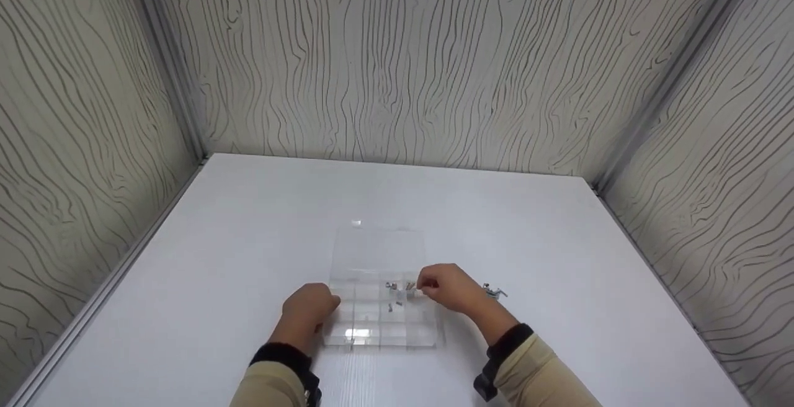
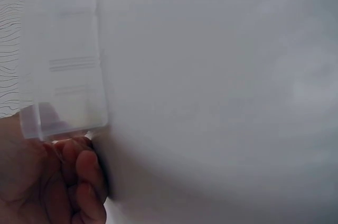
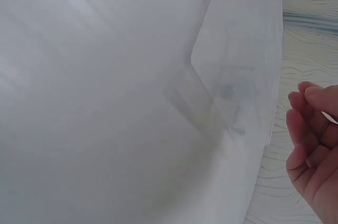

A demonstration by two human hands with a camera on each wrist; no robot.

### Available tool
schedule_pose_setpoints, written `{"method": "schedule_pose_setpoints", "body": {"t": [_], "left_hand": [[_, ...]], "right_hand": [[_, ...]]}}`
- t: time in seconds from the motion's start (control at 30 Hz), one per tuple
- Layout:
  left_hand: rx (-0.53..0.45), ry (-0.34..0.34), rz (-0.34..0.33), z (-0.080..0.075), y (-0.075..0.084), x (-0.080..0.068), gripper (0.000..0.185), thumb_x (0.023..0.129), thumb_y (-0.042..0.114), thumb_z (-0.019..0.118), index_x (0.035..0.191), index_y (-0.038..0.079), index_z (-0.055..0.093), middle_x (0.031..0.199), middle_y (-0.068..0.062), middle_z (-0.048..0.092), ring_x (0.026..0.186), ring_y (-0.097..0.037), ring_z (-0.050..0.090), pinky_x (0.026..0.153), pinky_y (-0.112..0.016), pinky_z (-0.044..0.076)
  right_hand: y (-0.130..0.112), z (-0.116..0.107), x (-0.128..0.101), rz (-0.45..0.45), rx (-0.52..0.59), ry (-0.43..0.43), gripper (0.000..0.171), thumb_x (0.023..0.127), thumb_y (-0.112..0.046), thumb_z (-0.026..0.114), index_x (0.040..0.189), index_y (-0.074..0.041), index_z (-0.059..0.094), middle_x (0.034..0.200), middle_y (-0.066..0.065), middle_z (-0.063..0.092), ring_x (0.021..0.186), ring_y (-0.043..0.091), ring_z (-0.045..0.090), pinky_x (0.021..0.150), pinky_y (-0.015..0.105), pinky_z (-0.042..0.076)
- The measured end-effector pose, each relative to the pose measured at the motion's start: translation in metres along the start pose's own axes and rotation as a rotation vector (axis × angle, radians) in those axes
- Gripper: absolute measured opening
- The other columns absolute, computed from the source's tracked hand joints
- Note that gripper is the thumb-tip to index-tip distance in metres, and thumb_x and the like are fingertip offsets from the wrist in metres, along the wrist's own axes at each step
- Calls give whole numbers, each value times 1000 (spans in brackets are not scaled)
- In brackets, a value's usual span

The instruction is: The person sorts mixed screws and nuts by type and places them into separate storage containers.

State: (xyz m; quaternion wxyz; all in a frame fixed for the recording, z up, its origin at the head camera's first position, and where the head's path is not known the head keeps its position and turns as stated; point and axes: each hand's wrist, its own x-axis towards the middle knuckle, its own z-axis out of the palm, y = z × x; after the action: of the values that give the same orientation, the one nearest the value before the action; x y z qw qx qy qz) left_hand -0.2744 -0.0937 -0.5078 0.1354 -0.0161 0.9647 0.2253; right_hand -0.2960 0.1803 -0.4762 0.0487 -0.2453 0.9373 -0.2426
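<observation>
A clear plastic compartment box [image 1: 366, 348] lies on the white table with its lid [image 1: 378, 249] folded back away from me. My left hand [image 1: 308, 304] grips the box's left edge; in the left wrist view its fingers [image 2: 87, 166] are curled by the box's end. Over the right part of the box is my right hand [image 1: 456, 288], thumb and forefinger brought together. Whether a small piece sits between those fingertips [image 3: 311, 91] I cannot tell. Small metal pieces [image 1: 391, 308], perhaps screws, lie in several compartments just left of that hand.
On the white table [image 1: 527, 233], a small pile of metal hardware [image 1: 494, 291] lies right of the box, beyond my right wrist. Wood-patterned panels [image 1: 384, 66] rise behind the table and along both sides, with grey metal posts [image 1: 164, 59] at the corners.
</observation>
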Motion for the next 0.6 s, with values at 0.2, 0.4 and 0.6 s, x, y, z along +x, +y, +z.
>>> {"method": "schedule_pose_setpoints", "body": {"t": [0.2, 0.4, 0.6], "left_hand": [[16, -22, -1, 2, 1, 1, 35, 89, 29, 49, 61, 8, 56, 58, -4, 53, 46, -14, 46, 41, -24, 36], [25, -2, -3, 3, 0, 1, 36, 88, 28, 49, 58, 8, 54, 55, -4, 53, 45, -15, 47, 39, -25, 35], [9, 0, -15, 1, 0, 0, 34, 86, 26, 49, 57, 8, 52, 55, -4, 52, 44, -16, 47, 39, -25, 36]], "right_hand": [[29, -14, -7, 233, -76, 108, 6, 84, -5, 59, 83, -8, 64, 75, -3, 57, 69, 13, 51, 64, 30, 45], [69, -33, -20, 409, -139, 159, 4, 83, -3, 57, 86, -4, 59, 79, 5, 57, 75, 20, 54, 68, 37, 47], [97, -42, -33, 515, -133, 80, 11, 78, 1, 59, 89, -1, 56, 86, 11, 57, 80, 26, 54, 70, 40, 46]]}}
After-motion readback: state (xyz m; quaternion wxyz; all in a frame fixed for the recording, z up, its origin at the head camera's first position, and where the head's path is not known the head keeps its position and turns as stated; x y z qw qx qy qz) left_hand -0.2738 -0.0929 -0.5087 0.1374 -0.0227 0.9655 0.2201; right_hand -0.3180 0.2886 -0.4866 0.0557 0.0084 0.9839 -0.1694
